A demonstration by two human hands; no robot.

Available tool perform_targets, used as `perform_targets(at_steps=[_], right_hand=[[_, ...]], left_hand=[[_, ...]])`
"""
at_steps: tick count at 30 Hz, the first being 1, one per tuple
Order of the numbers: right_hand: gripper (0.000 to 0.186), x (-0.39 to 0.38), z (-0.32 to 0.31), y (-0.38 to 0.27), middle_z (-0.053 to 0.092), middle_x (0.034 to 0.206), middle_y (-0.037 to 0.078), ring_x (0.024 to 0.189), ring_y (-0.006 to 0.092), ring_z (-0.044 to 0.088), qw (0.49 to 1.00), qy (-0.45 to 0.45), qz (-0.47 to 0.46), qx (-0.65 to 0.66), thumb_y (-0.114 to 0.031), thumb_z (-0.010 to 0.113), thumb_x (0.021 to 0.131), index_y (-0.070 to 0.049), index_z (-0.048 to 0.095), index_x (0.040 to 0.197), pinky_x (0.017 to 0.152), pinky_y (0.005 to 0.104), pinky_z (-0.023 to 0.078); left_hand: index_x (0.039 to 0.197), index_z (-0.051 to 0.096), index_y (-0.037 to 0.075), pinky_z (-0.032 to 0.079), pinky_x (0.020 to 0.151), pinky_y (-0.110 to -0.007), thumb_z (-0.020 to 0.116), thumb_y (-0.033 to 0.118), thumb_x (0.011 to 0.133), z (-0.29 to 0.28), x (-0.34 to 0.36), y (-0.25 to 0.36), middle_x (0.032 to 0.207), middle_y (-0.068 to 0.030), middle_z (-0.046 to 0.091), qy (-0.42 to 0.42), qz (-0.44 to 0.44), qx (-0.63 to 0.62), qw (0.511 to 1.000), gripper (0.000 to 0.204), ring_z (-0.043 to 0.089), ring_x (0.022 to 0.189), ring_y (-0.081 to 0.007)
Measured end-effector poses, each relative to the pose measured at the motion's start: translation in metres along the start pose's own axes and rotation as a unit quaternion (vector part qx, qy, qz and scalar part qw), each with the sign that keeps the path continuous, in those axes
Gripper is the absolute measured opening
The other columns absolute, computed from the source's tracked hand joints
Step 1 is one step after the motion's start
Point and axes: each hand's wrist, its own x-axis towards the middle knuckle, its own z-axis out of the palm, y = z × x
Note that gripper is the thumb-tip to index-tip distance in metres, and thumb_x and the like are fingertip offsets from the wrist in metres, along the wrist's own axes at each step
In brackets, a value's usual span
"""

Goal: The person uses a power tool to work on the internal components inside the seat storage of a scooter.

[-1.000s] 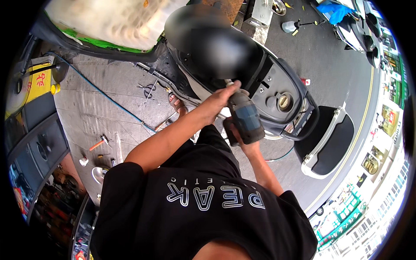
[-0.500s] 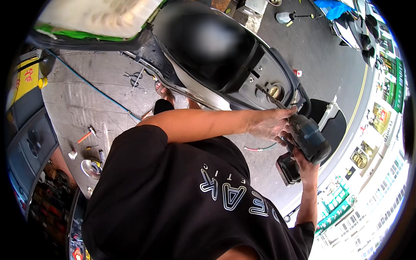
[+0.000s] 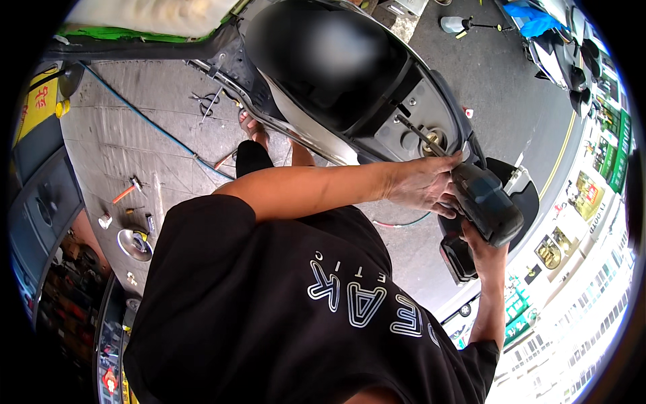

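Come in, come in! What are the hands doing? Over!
Right hand gripping power tool. Left hand at its front end. Long shaft partly hiding round cap. Over.

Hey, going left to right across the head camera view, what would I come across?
Yellow sign, orange-handled hammer, black-handled scissors, left hand, body of the power tool, green signboard.

Roadside repair workshop: scooter [image 3: 380, 135], power tool [image 3: 486, 202], hammer [image 3: 125, 193], road [image 3: 518, 94].
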Motion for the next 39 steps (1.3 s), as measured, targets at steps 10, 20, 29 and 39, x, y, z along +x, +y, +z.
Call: perform_targets(at_steps=[10,20,29,39], right_hand=[[0.029,0.013,-0.007,0.000,0.060,0.086,0.003,0.073,0.0099,0.055,0.998,-0.035,0.034,-0.027,-0.002,0.064,0.077,0.001,0.056,0.105,0.065,0.0258,0.047],[0.027,0.034,-0.013,-0.010,0.061,0.085,0.002,0.074,0.0106,0.053,0.993,-0.066,-0.003,-0.103,-0.003,0.066,0.077,0.000,0.058,0.102,0.069,0.0262,0.046],[0.033,0.034,-0.016,-0.004,0.062,0.093,0.005,0.082,0.0127,0.056,0.994,-0.067,0.001,-0.081,-0.003,0.068,0.076,0.001,0.056,0.106,0.077,0.0268,0.046],[0.032,0.037,-0.012,-0.016,0.066,0.089,0.009,0.080,0.0167,0.061,0.986,-0.071,-0.079,-0.131,-0.003,0.071,0.071,0.001,0.059,0.100,0.076,0.0292,0.048]], left_hand=[[0.139,0.031,0.012,0.023,0.110,-0.046,0.026,0.075,0.082,-0.012,0.002,-0.001,0.137,-0.0158,0.041,0.007,0.008,0.025,1.000,0.085,0.036,0.128,-0.0288],[0.118,0.056,0.015,0.050,0.073,-0.036,0.064,0.027,0.074,-0.110,-0.062,0.062,0.085,-0.0115,0.067,0.411,-0.020,0.720,0.559,0.046,0.065,0.077,-0.0271],[0.118,0.059,0.021,0.046,0.085,-0.041,0.070,0.034,0.071,-0.120,-0.051,0.087,0.097,-0.0126,0.065,0.325,-0.162,0.794,0.488,0.050,0.060,0.099,-0.0307],[0.113,0.060,0.015,0.046,0.080,-0.041,0.069,0.030,0.071,-0.141,-0.052,0.081,0.089,-0.0116,0.065,0.328,-0.110,0.777,0.526,0.046,0.061,0.091,-0.0304]])
